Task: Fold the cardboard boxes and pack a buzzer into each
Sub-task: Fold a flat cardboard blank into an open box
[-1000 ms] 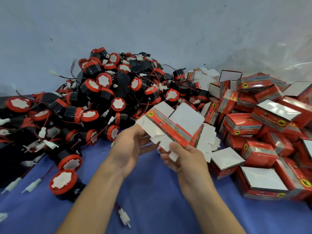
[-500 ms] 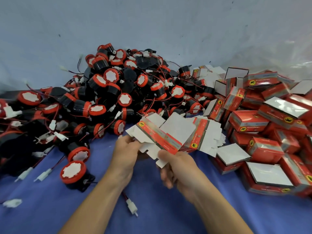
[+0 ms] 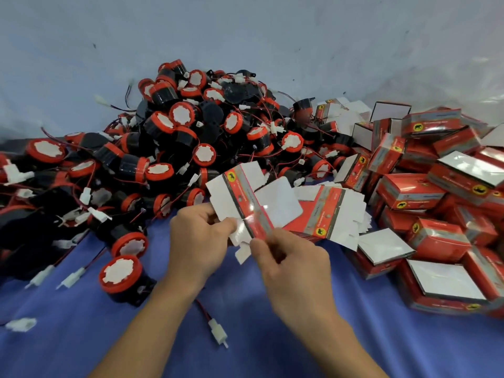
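Head view, frame centre: flat carton pinched at lower edge by left hand and right hand, long axis tilted up-left. Nearest buzzer lower left, left-hand side.

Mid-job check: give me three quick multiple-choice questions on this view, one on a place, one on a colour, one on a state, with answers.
1. Beside the buzzers, the folded boxes pile: A left; B right; C in front.
2. The cloth is: A blue; B green; C yellow.
3. The box between left hand and right hand is: A closed; B torn; C flat.
Answers: B, they fill the right side; A, bare cloth shows blue; C, its flaps spread open.
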